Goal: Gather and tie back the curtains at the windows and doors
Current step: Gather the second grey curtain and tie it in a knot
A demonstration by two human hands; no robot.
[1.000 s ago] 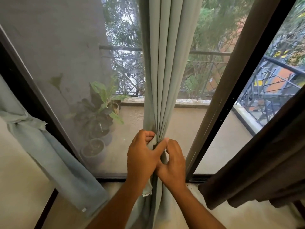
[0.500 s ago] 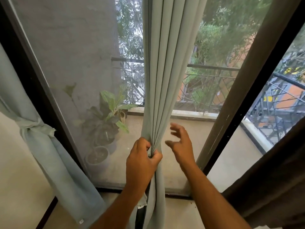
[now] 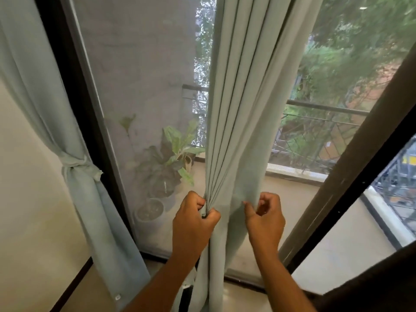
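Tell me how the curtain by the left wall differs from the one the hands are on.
The left curtain is already cinched by a knotted tie; the middle curtain has no tie, only the left hand bunching its pleats while the right hand pinches its edge. The left curtain hangs against the wall; the middle curtain hangs in front of the glass. Both are the same pale grey-green fabric.

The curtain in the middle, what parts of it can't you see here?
- Middle curtain, head view: its top is cut off by the upper edge.
- Its bottom: cut off by the lower edge and the forearms.
- Folds inside the left hand: hidden by the fingers.
- Right hand: blur hides its grip.
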